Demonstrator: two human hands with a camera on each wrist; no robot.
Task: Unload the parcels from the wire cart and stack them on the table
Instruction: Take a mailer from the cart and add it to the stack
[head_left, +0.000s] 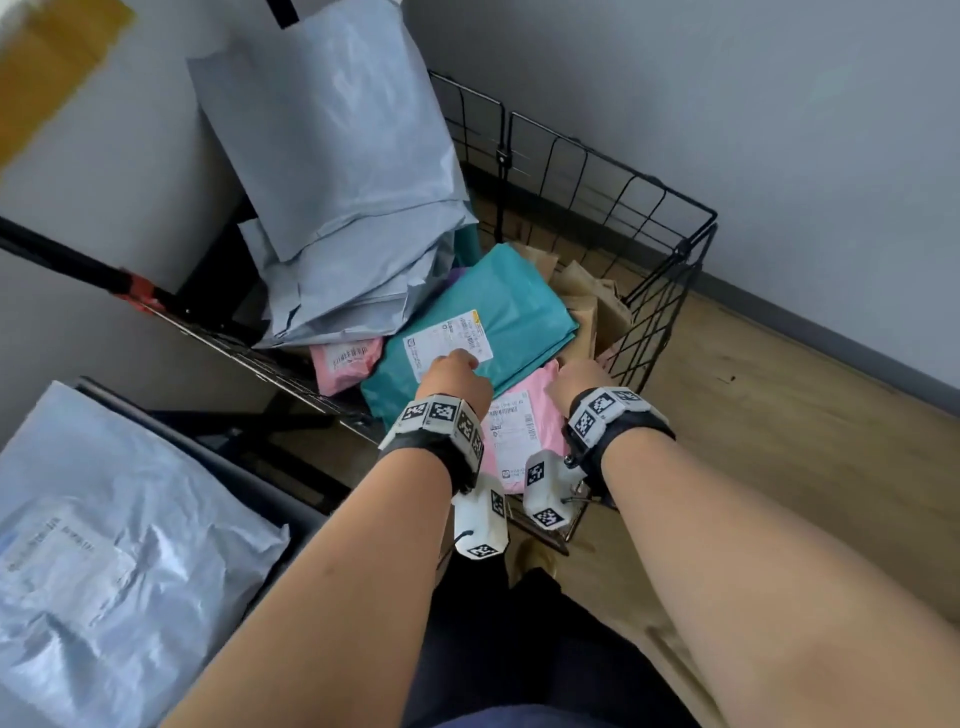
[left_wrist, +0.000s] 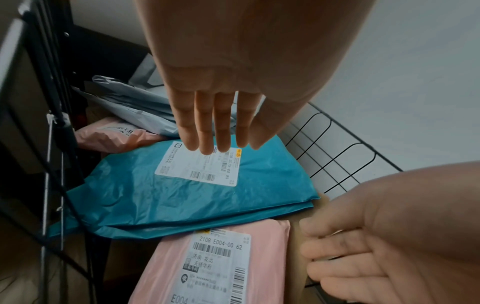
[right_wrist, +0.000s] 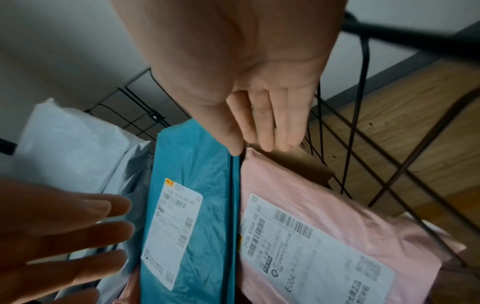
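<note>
Reaching into black wire cart (head_left: 660, 249): left hand (head_left: 457, 376) and right hand (head_left: 579, 376), grips spread, holding nothing, over flat teal plastic mailer (head_left: 498, 312) atop parcels. Next, likely: clasp both edges, lift to desk.

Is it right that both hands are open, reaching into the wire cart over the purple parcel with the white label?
Not quite: the parcel is teal, not purple, as the left wrist view shows. The rest holds: the left hand and right hand are open, reaching into the wire cart, and the parcel bears a white label.
</note>
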